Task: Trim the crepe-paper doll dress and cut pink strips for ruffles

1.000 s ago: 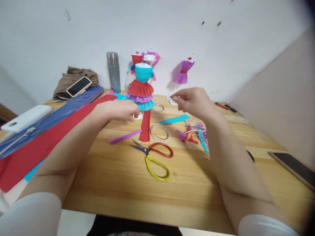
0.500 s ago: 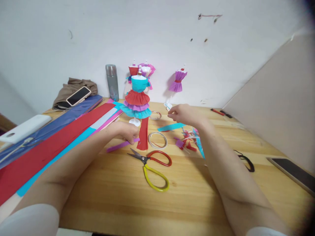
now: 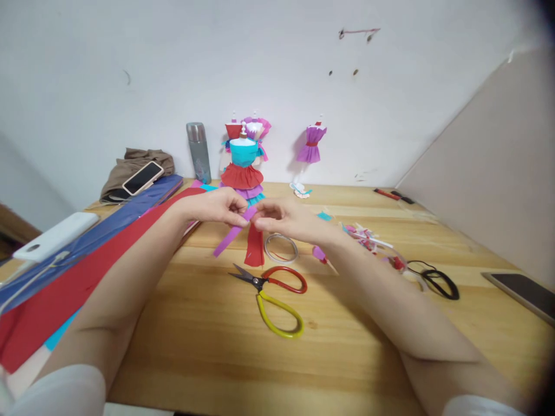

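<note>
Over the middle of the table, my left hand [image 3: 217, 207] pinches a narrow purple paper strip [image 3: 228, 240], whose lower end slants down to the left. My right hand [image 3: 290, 219] meets it fingertip to fingertip, its thumb and fingers closed at the strip's upper end. Just behind both hands stands a small dress form in a tiered blue, red and purple paper dress [image 3: 243, 173]; the hands cover its base. Below them lie a red paper strip [image 3: 255, 249], a ring-shaped roll of narrow tape [image 3: 281, 248] and open scissors [image 3: 260, 283] with red and yellow handles.
More dressed forms stand by the wall, one in purple [image 3: 311, 144]. Long red paper [image 3: 99, 260] and a blue package [image 3: 108, 225] lie left, near a flask [image 3: 198, 153] and a phone [image 3: 143, 178]. Paper scraps [image 3: 364, 237], a black cord loop [image 3: 440, 283] and another phone [image 3: 524, 292] lie right.
My left hand has lifted the purple strip off the table, up and to the right. My right hand has come left to meet it. The scraps have shifted right beside my right forearm.
</note>
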{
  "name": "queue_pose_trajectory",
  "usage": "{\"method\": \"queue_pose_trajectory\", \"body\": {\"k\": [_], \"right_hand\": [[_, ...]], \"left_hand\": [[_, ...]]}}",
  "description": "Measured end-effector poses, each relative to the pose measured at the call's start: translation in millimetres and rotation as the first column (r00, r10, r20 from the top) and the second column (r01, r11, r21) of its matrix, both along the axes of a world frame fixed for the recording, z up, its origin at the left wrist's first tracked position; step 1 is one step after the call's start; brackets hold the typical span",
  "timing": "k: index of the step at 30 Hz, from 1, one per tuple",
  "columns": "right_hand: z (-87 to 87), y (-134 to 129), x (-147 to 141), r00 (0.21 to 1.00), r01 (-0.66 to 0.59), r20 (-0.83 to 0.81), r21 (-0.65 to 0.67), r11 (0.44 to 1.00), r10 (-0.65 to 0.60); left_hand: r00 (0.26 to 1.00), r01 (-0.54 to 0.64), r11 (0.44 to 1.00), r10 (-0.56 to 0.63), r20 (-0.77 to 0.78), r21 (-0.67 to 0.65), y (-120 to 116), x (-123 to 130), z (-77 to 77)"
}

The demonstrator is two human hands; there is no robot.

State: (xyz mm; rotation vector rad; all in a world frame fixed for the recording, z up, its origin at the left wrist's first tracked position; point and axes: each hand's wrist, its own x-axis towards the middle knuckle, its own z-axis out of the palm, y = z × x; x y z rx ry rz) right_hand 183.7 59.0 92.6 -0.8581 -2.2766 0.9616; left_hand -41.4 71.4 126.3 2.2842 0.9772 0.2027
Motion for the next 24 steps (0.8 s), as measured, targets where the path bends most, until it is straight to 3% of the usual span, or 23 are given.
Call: {"method": "queue_pose_trajectory", "body": {"k": [3,6,11,14,16,18,20,24], "right_hand": [[-9.3,1,-10,0.989,0.112,-0.088,-0.122,0.986,-0.123],[-9.0,3,-9,0.969,0.118,-0.185,-0.246,0.962,-0.166],[-7.9,15,0,0.931,0.166,-0.281,-0.244,0.955,-0.234],[-24.8,26,-3,0.967,0.208,-0.117,-0.145,0.967,-0.225],[-40.2,31,-7,0.974,0.199,0.097,0.052,0.979,-0.203],[-52.7,34,-11,0.959,0.150,0.215,0.160,0.976,-0.183],[-59.1,34,-11,0.947,0.098,0.283,0.202,0.974,-0.154],[-57.9,37,-3,0.906,0.008,0.409,0.232,0.973,-0.105]], "left_hand": [[1.000,0.001,0.999,-0.001,-0.008,0.041,-3,9,-4.0],[1.000,-0.007,0.993,0.007,-0.003,0.114,-7,14,-2.6],[0.988,-0.122,0.976,0.136,-0.067,0.181,-6,4,5.8],[0.939,-0.150,0.967,0.205,-0.278,0.205,0,-8,4.6],[0.856,-0.161,0.953,0.264,-0.444,0.257,6,-15,-1.0],[0.755,-0.185,0.927,0.346,-0.558,0.325,14,-22,-9.3],[0.693,-0.216,0.913,0.393,-0.604,0.346,23,-28,-18.7],[0.670,-0.294,0.911,0.413,-0.617,0.289,41,-40,-35.5]]}}
